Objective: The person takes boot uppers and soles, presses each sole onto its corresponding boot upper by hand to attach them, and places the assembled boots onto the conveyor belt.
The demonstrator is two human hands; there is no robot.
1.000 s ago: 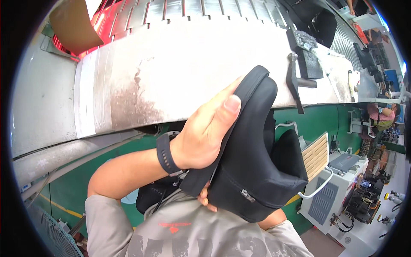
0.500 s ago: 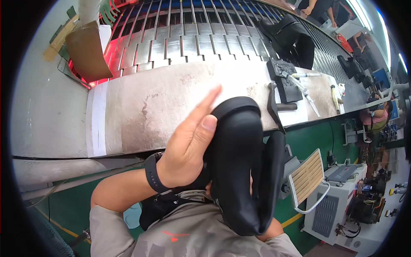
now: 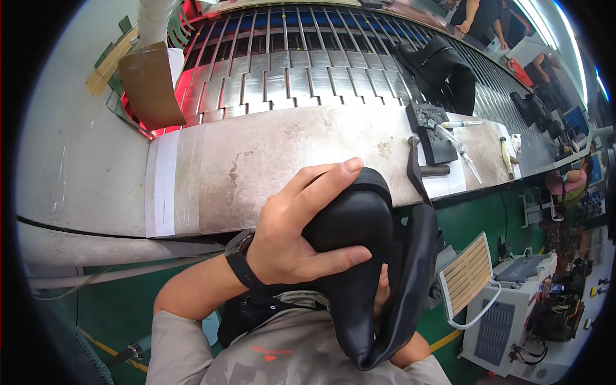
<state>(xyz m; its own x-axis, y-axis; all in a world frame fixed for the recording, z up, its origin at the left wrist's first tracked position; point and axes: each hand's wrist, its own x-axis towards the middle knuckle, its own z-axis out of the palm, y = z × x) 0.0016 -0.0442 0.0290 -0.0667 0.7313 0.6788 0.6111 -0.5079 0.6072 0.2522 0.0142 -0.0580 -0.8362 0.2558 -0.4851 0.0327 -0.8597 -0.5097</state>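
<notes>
A black leather boot (image 3: 350,224) is held up in front of my chest, its rounded toe toward the bench and its soft shaft (image 3: 410,276) folded alongside to the right. My left hand (image 3: 289,231) is closed round the toe end, fingers over the sole edge and thumb pressed on the smooth upper. Of my right hand (image 3: 383,289) only some finger shows, in the gap between foot and shaft. The boot hides the rest of it, and it appears to support the boot from behind.
The pale worktop (image 3: 289,154) spans the near side of a metal slat conveyor (image 3: 282,83). On it lie a hammer (image 3: 420,170), a dark block (image 3: 433,131), syringes (image 3: 463,154). More black boots (image 3: 443,67) ride the conveyor. A brown flap (image 3: 151,86) hangs at left; a machine (image 3: 500,308) stands right.
My left hand has come down onto the toe; its raised, straight fingers now wrap over it and the thumb lies across the upper. The boot has dipped slightly, and the view has shifted.
</notes>
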